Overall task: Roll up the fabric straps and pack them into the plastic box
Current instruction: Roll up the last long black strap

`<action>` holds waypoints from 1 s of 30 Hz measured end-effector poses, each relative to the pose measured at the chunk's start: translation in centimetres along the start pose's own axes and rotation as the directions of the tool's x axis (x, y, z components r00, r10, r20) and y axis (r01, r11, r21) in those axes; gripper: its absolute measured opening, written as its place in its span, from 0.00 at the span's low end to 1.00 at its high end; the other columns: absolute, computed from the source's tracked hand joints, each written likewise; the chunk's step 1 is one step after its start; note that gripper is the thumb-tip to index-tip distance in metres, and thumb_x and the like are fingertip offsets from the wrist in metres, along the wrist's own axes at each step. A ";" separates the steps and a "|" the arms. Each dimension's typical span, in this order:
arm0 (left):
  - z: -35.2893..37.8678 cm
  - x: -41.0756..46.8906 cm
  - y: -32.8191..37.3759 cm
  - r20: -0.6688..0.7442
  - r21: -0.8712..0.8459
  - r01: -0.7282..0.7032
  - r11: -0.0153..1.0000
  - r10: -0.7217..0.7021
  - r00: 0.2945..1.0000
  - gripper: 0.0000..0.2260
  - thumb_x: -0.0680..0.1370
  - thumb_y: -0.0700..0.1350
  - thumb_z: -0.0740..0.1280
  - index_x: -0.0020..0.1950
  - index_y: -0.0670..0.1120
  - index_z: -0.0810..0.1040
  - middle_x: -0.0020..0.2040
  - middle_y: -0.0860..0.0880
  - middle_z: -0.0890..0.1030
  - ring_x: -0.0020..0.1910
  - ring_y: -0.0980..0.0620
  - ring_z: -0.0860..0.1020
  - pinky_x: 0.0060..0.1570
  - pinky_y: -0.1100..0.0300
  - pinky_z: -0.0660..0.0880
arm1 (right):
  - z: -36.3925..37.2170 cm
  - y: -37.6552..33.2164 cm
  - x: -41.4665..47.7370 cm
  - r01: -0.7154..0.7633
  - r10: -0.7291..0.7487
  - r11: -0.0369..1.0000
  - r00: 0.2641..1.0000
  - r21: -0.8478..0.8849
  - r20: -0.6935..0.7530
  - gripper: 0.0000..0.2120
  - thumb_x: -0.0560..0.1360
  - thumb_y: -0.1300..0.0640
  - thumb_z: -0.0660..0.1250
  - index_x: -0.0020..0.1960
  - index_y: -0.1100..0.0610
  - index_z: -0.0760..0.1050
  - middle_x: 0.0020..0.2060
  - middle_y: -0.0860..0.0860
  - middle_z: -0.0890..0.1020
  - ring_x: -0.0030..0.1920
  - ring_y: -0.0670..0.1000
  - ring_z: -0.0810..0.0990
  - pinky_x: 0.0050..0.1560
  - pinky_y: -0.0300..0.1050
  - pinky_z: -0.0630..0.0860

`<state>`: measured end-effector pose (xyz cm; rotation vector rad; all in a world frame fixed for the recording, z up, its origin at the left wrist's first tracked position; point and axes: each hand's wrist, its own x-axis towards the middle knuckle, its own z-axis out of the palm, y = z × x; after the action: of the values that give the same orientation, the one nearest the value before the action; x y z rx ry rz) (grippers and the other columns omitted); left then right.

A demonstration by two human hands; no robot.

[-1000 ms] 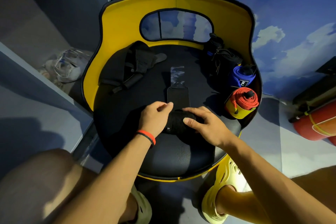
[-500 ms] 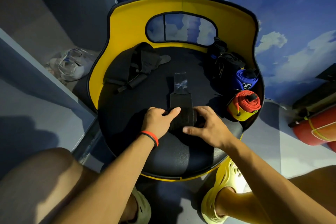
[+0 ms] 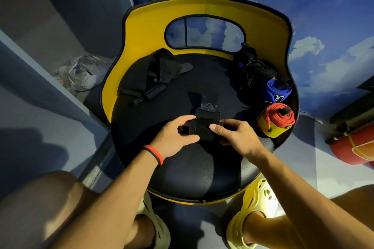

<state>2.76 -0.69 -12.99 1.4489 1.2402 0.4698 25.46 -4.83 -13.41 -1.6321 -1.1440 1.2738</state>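
Gripping a half-rolled black strap (image 3: 204, 127) from both sides, the left hand (image 3: 174, 135) curls thumb and fingers round the roll's left end while the right hand (image 3: 236, 137) lays its thumb on top and wraps its fingers round the right end. The roll sits at the middle of the chair seat (image 3: 202, 168), and its loose tail lies flat, running toward the back edge. Both hands hide the roll's ends. A red and black wristband (image 3: 154, 153) circles the left wrist. Along the seat's right edge, a red roll (image 3: 280, 116), a blue roll (image 3: 276, 91) and black rolls (image 3: 255, 70) lean against the yellow backrest (image 3: 145, 32). Loose black straps (image 3: 153, 75) lie heaped near the back left edge. On the floor left of the chair sits a clear plastic thing (image 3: 81, 75), too blurred to make out.
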 end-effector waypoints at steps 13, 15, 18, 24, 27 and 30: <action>1.8 -0.7 3.1 -0.056 0.001 0.130 0.992 -0.129 0.990 0.19 0.78 0.58 0.70 0.61 0.47 0.77 0.51 0.48 0.81 0.40 0.50 0.85 0.42 0.55 0.84 | 0.4 0.2 -2.2 0.072 -0.071 0.906 0.997 -0.416 0.016 0.16 0.79 0.33 0.61 0.57 0.43 0.72 0.44 0.50 0.83 0.38 0.55 0.85 0.44 0.57 0.84; 1.9 -0.6 3.3 -0.063 -0.006 0.150 0.989 -0.150 0.987 0.19 0.77 0.60 0.69 0.58 0.46 0.78 0.48 0.48 0.82 0.38 0.52 0.84 0.41 0.57 0.84 | 0.0 -0.2 -2.5 0.042 -0.039 0.937 0.999 -0.346 0.015 0.24 0.73 0.28 0.66 0.60 0.43 0.74 0.41 0.46 0.84 0.34 0.49 0.84 0.42 0.50 0.84; 2.3 -0.5 3.3 -0.124 0.141 0.170 0.975 -0.153 0.980 0.27 0.76 0.68 0.64 0.51 0.43 0.79 0.40 0.46 0.83 0.33 0.51 0.83 0.39 0.57 0.83 | 0.2 -0.8 -2.8 -0.007 0.015 0.927 1.000 -0.376 0.018 0.29 0.71 0.24 0.61 0.54 0.49 0.76 0.34 0.49 0.84 0.30 0.52 0.84 0.40 0.52 0.84; 3.6 -1.1 3.5 -0.045 0.244 0.195 0.950 -0.190 0.981 0.29 0.73 0.74 0.59 0.55 0.50 0.76 0.54 0.50 0.78 0.47 0.48 0.83 0.50 0.47 0.83 | 0.3 -0.4 -1.9 -0.016 0.044 0.687 0.999 -0.727 0.020 0.24 0.80 0.31 0.49 0.68 0.41 0.70 0.39 0.56 0.81 0.43 0.60 0.82 0.50 0.55 0.80; 3.6 -0.5 3.8 -0.044 0.099 0.291 0.952 -0.288 0.957 0.24 0.74 0.66 0.68 0.55 0.47 0.76 0.53 0.49 0.80 0.47 0.48 0.84 0.48 0.50 0.84 | -0.1 -1.0 -1.1 0.026 0.086 0.600 0.992 -0.800 0.097 0.23 0.84 0.47 0.48 0.77 0.35 0.48 0.40 0.56 0.77 0.37 0.58 0.77 0.44 0.49 0.78; 3.7 0.0 4.1 -0.064 -0.118 0.344 0.931 -0.353 0.933 0.21 0.70 0.60 0.76 0.54 0.46 0.78 0.53 0.48 0.81 0.51 0.49 0.82 0.49 0.51 0.84 | 0.8 -1.2 -1.1 -0.116 0.025 0.696 0.990 -0.709 -0.138 0.21 0.82 0.36 0.54 0.63 0.50 0.71 0.39 0.53 0.76 0.45 0.60 0.78 0.44 0.50 0.72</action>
<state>7.53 -1.75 -10.43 1.0972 1.4832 0.3491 24.34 -5.48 -12.14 -2.2972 -1.6425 0.7696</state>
